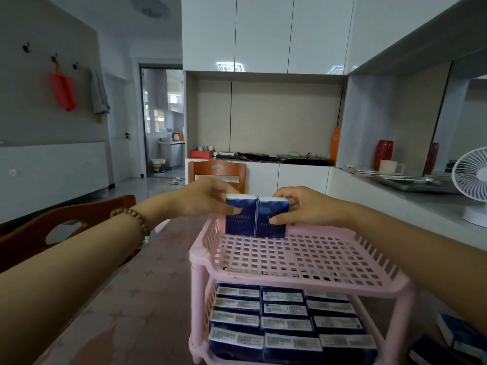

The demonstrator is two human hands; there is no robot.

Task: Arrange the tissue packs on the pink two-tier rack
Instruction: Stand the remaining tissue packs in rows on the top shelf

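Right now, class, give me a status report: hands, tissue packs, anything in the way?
Left hand grips left pack, right hand grips right pack, upright together, back of top shelf. Bottom shelf lined with packs. Nothing blocking.

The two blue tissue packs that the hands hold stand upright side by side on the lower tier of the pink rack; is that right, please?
Not quite: the head view shows the two blue tissue packs standing upright side by side on the top tier of the pink rack.

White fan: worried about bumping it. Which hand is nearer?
Right. The right hand holds a pack left of the fan; the left hand lies farther left, beyond it.
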